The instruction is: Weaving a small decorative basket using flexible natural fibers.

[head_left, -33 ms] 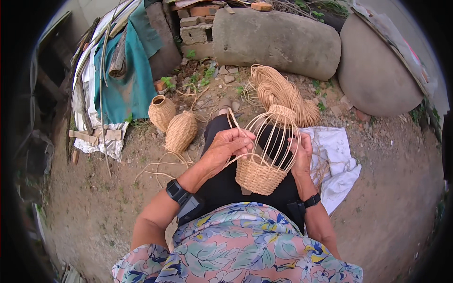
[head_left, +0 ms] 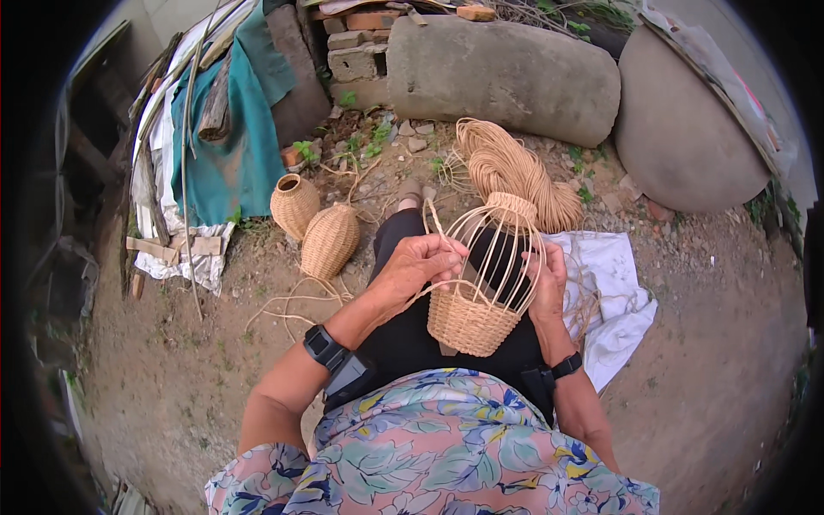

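A half-woven basket (head_left: 472,324) sits upright over my lap, between my hands. Its lower part is tightly woven; above that, bare ribs (head_left: 491,249) rise to a small woven ring (head_left: 512,206). My left hand (head_left: 427,264) is closed in a pinch on a tan cord (head_left: 433,225), at the basket's left side. One stretch of this cord stands up beyond the fingers, and another runs below the hand to the weave. On the right side, my right hand (head_left: 549,279) grips the ribs with bent fingers; some fingertips are hidden behind them.
Two finished-looking woven vases (head_left: 330,242) lie on the dirt at the left, with loose cord (head_left: 296,305) nearby. Beyond the basket lies a thick hank of cord (head_left: 515,167). A white sheet (head_left: 614,300) spreads at the right. A stone cylinder (head_left: 502,77) is farther back.
The upright stretch of cord above my left hand has swung slightly to the right. The left hand and the basket have shifted only a little; my right hand keeps its place.
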### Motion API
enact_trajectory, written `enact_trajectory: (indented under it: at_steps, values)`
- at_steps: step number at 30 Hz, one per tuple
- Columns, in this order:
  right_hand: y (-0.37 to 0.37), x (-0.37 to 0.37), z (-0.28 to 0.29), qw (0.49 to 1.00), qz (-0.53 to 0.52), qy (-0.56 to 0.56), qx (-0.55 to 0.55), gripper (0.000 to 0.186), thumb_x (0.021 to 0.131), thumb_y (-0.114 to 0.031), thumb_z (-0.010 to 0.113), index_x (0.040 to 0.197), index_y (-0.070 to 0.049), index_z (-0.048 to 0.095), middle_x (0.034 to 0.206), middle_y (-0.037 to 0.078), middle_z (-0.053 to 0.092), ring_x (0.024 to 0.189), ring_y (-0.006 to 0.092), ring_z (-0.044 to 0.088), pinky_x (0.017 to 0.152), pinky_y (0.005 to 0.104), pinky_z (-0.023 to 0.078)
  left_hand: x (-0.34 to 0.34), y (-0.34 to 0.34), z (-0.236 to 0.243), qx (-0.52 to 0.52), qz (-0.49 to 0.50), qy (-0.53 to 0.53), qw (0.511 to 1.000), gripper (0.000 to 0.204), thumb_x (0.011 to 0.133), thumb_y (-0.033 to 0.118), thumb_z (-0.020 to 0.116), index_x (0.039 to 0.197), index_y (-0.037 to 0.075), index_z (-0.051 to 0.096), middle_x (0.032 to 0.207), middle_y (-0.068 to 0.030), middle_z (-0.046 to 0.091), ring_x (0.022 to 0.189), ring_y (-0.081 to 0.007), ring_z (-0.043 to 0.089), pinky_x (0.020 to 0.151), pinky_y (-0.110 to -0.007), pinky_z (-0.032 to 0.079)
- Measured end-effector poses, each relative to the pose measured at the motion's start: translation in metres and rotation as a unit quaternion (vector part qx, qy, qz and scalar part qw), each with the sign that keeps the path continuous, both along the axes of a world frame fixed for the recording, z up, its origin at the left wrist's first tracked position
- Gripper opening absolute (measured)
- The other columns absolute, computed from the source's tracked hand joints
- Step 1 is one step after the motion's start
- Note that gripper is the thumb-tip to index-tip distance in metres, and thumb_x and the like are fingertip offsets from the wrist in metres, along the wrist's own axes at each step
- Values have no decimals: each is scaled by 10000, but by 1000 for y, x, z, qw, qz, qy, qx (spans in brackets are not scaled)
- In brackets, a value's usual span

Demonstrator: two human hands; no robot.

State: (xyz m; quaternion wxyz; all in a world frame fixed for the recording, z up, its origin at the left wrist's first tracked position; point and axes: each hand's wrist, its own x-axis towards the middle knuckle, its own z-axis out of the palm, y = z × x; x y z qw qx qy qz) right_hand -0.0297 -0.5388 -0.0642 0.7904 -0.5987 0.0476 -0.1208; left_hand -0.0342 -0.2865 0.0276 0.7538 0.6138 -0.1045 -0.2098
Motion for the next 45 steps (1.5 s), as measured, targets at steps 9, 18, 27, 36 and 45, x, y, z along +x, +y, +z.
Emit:
enact_trajectory:
  at_steps: [9,18,27,36,45]
  values:
    - [4,6,-5,1000,17,-14,8,209,929,-126,540,1111,-25,528,1079,73,575,1037,157,554,903,292,451,9,-27,-10,272,43,-431,859,198,784,-53,568,940,0,677,785,-158,638,695,-324,642,602,-389,498]
    - [13,-15,56,956,17,-55,-287,540,796,-199,661,1263,-16,460,1240,188,520,1190,334,487,1016,400,376,-6,-40,5,343,33,-490,801,262,806,-17,579,1053,26,656,842,-159,637,694,-330,637,605,-397,517]
    - [24,12,48,910,-7,52,-411,672,742,-187,655,1350,-57,400,1335,224,467,1214,424,444,1032,473,354,-6,-18,-12,257,36,-236,936,275,875,63,633,1149,45,630,843,-63,650,645,-146,620,589,-302,513]
    - [20,9,41,934,16,36,-356,673,745,-219,636,1362,-79,407,1320,226,488,1218,412,441,1045,455,343,-5,27,-34,-154,-31,158,975,376,959,125,580,1307,4,503,885,-42,636,725,-77,621,672,-221,540]
    - [5,5,29,978,79,-9,-195,637,754,-85,568,1365,-42,396,1374,169,468,1284,263,438,1073,356,330,-2,37,-36,-75,63,105,990,199,965,171,588,1068,9,637,861,-9,645,734,-77,632,667,-224,563]
